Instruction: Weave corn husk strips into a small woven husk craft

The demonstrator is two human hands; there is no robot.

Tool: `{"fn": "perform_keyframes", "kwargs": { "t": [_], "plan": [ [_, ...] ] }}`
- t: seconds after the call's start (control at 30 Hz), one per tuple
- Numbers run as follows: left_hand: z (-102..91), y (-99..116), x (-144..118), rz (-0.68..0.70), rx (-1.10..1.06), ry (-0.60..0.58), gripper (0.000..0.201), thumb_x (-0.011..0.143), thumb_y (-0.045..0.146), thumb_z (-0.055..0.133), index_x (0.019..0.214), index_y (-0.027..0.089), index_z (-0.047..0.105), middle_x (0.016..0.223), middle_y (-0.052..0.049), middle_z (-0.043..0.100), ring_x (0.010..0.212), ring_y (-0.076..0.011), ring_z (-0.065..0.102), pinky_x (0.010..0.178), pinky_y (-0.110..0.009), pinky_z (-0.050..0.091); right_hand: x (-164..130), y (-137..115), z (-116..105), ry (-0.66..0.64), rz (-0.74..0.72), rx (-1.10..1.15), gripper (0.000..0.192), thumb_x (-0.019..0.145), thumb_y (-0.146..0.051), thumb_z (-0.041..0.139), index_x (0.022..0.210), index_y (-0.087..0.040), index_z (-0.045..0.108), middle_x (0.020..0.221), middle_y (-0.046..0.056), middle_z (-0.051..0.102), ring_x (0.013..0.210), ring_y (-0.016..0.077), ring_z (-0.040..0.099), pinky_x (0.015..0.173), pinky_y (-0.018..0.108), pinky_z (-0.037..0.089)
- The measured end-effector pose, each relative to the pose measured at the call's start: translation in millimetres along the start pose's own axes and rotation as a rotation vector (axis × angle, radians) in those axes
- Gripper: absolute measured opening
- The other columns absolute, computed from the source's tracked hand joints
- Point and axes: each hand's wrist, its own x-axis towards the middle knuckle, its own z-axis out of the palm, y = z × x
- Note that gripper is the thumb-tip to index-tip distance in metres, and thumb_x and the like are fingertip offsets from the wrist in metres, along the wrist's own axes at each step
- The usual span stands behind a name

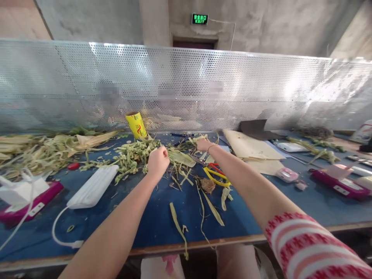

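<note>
Midway through, by the look of it: left hand (157, 160) fisted around green husk strips (132, 155), right hand (203, 144) resting among more, closed or not impossible to tell. Stripped leaves (40, 149) heaped far left, loose scraps (210, 205) scattered nearer, yellow-handled scissors (216, 174) just below the right wrist. Open blue tabletop (151, 217) between forearms; perforated screen (186, 85) close beyond the fingers.

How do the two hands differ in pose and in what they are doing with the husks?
The left hand is closed in a fist on green husk strips; the right hand reaches farther, lying flatter on pale husk leaves. The left arm is bare; the right arm has a red-and-white striped sleeve. Both work over the blue table.
</note>
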Motion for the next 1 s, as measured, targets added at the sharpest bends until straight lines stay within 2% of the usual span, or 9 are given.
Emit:
{"fn": "perform_keyframes", "kwargs": {
  "t": [0.1,0.2,0.37,0.43,0.53,0.63,0.7,0.87,1.0],
  "plan": [
    [0.1,1,0,0.004,0.001,0.006,0.016,0.057,0.007,0.040,0.055,0.021,0.035,0.051,0.001,0.042,0.053,-0.0155,0.045,0.052,-0.025,0.028,5,6,-10,0.047,0.133,0.111,0.018,0.067,-0.004,0.053,0.078,-0.007,0.067,0.083,0.018,0.066,0.092,0.0263,0.061,0.084,0.039,0.044],
    [0.9,2,0,0.006,-0.004,0.013,0.016,0.057,0.006,0.041,0.055,0.021,0.036,0.050,0.002,0.041,0.052,-0.0140,0.044,0.053,-0.025,0.028,3,7,-26,0.157,0.188,0.261,0.029,0.078,-0.008,0.042,0.097,-0.008,0.063,0.099,0.015,0.065,0.098,0.0219,0.060,0.086,0.032,0.044],
    [4.0,1,4,0.022,-0.156,0.018,0.015,0.060,0.008,0.045,0.055,0.020,0.037,0.048,0.004,0.037,0.049,-0.0115,0.040,0.053,-0.024,0.030,-22,-15,-50,0.225,0.206,0.562,0.023,0.082,-0.014,0.041,0.101,-0.013,0.055,0.097,0.008,0.066,0.082,0.0107,0.065,0.065,0.018,0.051],
    [5.1,3,5,0.016,-0.300,0.020,0.012,0.063,0.016,0.050,0.059,0.020,0.040,0.050,0.005,0.039,0.051,-0.0110,0.042,0.054,-0.023,0.033,-40,-30,-55,0.215,0.185,1.016,0.014,0.077,-0.010,0.047,0.089,-0.014,0.054,0.093,0.007,0.065,0.077,0.0105,0.065,0.057,0.017,0.050],
    [5.2,11,4,-0.014,-0.611,-0.029,0.017,0.067,0.033,0.055,0.071,0.018,0.049,0.061,0.003,0.050,0.055,-0.0111,0.049,0.057,-0.024,0.039,-70,-54,-55,0.112,0.138,1.335,0.015,0.070,-0.008,0.055,0.080,-0.016,0.050,0.082,0.002,0.064,0.066,0.0090,0.064,0.047,0.015,0.047],
    [3.6,23,0,-0.076,-0.882,-0.121,0.031,0.065,0.041,0.058,0.083,0.016,0.052,0.074,-0.002,0.058,0.062,-0.0125,0.055,0.062,-0.027,0.046,-98,-75,-46,-0.041,0.097,1.322,0.016,0.067,-0.013,0.061,0.076,-0.017,0.048,0.068,-0.002,0.059,0.057,0.0094,0.062,0.045,0.016,0.045],
    [3.1,29,-4,-0.070,-0.918,-0.144,0.033,0.063,0.041,0.060,0.083,0.015,0.054,0.073,-0.002,0.059,0.062,-0.0126,0.056,0.061,-0.028,0.047,-113,-84,-37,-0.091,0.046,1.209,0.014,0.066,-0.013,0.059,0.075,-0.018,0.049,0.065,-0.003,0.057,0.054,0.0101,0.061,0.045,0.019,0.046],
    [5.2,31,-11,-0.019,-0.769,-0.156,0.025,0.067,0.039,0.058,0.072,0.014,0.057,0.062,0.000,0.058,0.056,-0.0120,0.054,0.055,-0.024,0.046,-128,-91,-21,0.000,-0.071,0.949,0.009,0.068,-0.016,0.055,0.068,-0.019,0.046,0.059,-0.004,0.053,0.053,0.0095,0.055,0.053,0.023,0.044],
    [5.2,33,-15,0.005,-0.756,-0.255,0.024,0.066,0.038,0.060,0.067,0.014,0.059,0.058,0.000,0.057,0.054,-0.0115,0.053,0.052,-0.023,0.044,-122,-84,-20,0.222,0.006,0.969,0.021,0.070,-0.034,0.055,0.069,-0.020,0.039,0.059,-0.005,0.048,0.055,0.0101,0.051,0.053,0.024,0.042]
  ]
}}
